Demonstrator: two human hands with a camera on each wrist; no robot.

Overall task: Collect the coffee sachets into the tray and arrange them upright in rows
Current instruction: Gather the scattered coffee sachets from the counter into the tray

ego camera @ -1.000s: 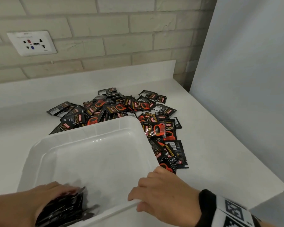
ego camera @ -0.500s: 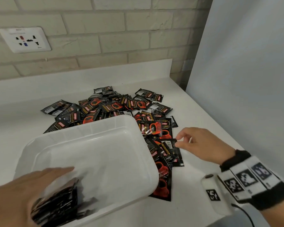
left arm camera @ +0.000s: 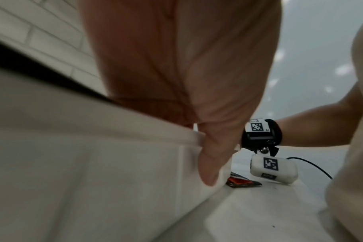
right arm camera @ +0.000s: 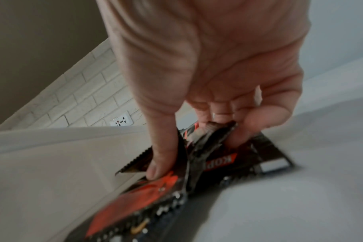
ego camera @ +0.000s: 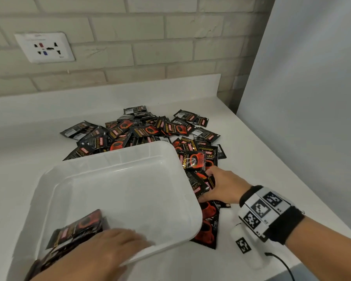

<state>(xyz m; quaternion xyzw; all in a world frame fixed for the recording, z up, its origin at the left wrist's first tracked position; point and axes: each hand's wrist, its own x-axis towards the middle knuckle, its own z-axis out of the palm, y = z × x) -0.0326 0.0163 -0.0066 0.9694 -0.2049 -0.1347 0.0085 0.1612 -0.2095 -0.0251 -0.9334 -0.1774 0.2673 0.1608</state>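
Observation:
A white plastic tray (ego camera: 118, 157) sits on the counter with its far end propped on the heap of black-and-red coffee sachets (ego camera: 150, 130). A small stack of sachets (ego camera: 79, 228) leans in its near left corner. My left hand (ego camera: 109, 246) grips the near rim, fingers inside; in the left wrist view the thumb (left arm camera: 209, 172) presses the outer wall (left arm camera: 93, 163). My right hand (ego camera: 221, 185), right of the tray, pinches a few sachets (ego camera: 199, 185) from the heap. The right wrist view shows thumb and fingers (right arm camera: 243, 131) closed on those sachets (right arm camera: 218, 157).
More sachets (ego camera: 207, 226) lie half under the tray's right edge. A brick wall with a socket (ego camera: 45, 47) runs behind the white counter (ego camera: 272, 179). A grey panel (ego camera: 312, 98) stands along the right. The counter's edge is close at the front right.
My right hand left the tray's near rim, reached to the sachets right of the tray and closed on a few. My left hand shifted right along the near rim.

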